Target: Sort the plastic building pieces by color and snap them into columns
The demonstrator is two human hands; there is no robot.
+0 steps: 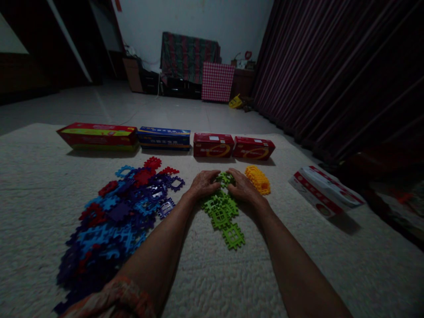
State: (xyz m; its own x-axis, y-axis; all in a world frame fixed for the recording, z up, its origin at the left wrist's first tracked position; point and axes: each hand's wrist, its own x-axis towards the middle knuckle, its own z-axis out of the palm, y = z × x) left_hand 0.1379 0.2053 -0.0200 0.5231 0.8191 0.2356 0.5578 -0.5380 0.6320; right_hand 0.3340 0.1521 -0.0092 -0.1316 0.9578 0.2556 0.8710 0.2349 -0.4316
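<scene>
1. Head view: quilted, pebbly cream blanket lies under everything nearby.
2. Left of the green pieces, a jumbled heap of blue, purple and red notched plastic, partly hidden by an arm.
3. Around the flat green lattices' far end, left hand and right hand curve half-open; fingertips' hold can't be told.
4. Right of the green pieces, a yellow stack.
5. Beyond them, four cardboard boxes, lettering blurred.

Dim room, pale wall, glossy tiled floor, dark striped curtain
</scene>
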